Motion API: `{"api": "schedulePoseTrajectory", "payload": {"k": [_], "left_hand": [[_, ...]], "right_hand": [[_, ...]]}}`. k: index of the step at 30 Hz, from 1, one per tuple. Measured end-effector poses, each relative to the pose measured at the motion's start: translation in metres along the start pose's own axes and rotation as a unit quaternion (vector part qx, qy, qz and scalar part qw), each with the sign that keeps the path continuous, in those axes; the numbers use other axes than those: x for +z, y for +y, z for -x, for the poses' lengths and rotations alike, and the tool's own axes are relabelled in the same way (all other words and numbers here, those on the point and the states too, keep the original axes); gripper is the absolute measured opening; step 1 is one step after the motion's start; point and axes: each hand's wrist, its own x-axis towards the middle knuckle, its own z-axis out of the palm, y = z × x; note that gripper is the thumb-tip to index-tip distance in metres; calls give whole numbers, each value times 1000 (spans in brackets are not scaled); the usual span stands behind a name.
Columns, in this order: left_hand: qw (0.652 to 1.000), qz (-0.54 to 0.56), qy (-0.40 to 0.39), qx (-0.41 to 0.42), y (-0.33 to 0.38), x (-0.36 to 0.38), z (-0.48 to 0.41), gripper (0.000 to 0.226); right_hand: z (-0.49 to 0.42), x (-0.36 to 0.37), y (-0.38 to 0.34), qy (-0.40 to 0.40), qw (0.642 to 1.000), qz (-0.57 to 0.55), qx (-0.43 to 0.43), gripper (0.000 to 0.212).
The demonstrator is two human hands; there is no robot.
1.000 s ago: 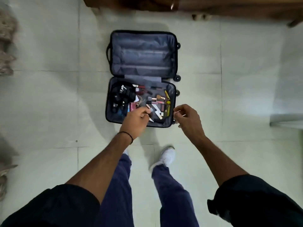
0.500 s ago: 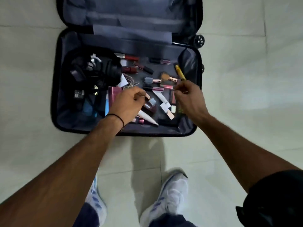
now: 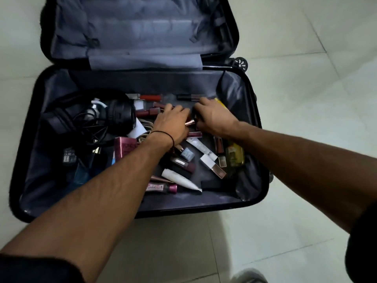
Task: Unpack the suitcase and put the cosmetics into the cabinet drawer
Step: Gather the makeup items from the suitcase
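The black suitcase (image 3: 183, 210) lies open on the floor, its lid (image 3: 142, 27) flat behind. Several cosmetics fill the right half of its lower half: a white tube (image 3: 179, 179), a pink "Gulabari" tube (image 3: 161, 187), a red lipstick (image 3: 150, 97), a yellow bottle (image 3: 234, 156). My left hand (image 3: 171, 123) reaches in, fingers curled down, and holds a rose-gold-capped cosmetic (image 3: 190, 123) that sticks out on the thumb side. My right hand (image 3: 214, 119) is close beside it, fingers bent over the pile; what lies under them is hidden.
Black headphones (image 3: 120, 115), tangled cables (image 3: 87, 123) and a charger fill the case's left half, beside a dark pink box (image 3: 124, 148). A wheel (image 3: 240, 63) sticks out at the hinge. Pale floor tiles surround the case. My shoe (image 3: 251, 276) is at the bottom edge.
I have bent down much closer to the suitcase. Both hands have moved deeper into the case, toward the far cosmetics, and now sit close together.
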Motion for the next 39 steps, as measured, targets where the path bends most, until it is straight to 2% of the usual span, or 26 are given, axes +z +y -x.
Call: {"api": "schedulePoseTrajectory", "payload": {"k": [4,7,10,13,16,17,19,21,25,28,31,34,36,39], "left_hand": [[998,0,-48,-33,2,-8,-4,38],[995,60,-24,-71,0,-9,-2,38],[973,201,3,-117,-6,-8,0,20],[948,292,21,-125,-7,-9,7,15],[934,334,57,-115,-1,-10,14,10],[934,335,62,-108,0,-10,16,9],[944,317,47,-82,1,-7,17,7],[960,275,-5,-56,1,-4,18,12],[982,165,-83,-35,4,-1,16,27],[989,119,-77,-34,6,1,17,27],[986,150,-53,-46,-3,1,19,28],[953,290,-13,-91,-9,-4,23,40],[901,416,-1,-128,-8,-9,23,39],[839,516,10,-174,-6,-13,20,38]], "right_hand": [[5,1,-11,-30,999,23,7,39],[2,-3,-8,-37,999,-7,32,43],[-1,-15,5,-8,989,-124,75,32],[0,-31,14,64,952,-258,153,8],[5,-37,20,67,910,-355,204,15],[8,-36,22,53,910,-352,213,17],[14,-30,27,16,935,-288,205,16],[19,-27,26,-22,960,-227,163,15],[21,-22,9,-97,982,-149,66,23],[19,-12,2,-116,993,-30,21,23],[19,-11,2,-90,995,-24,39,23],[19,-22,8,-50,981,-144,122,34],[21,-31,13,-8,953,-243,180,38],[23,-38,21,35,926,-284,247,40]]}}
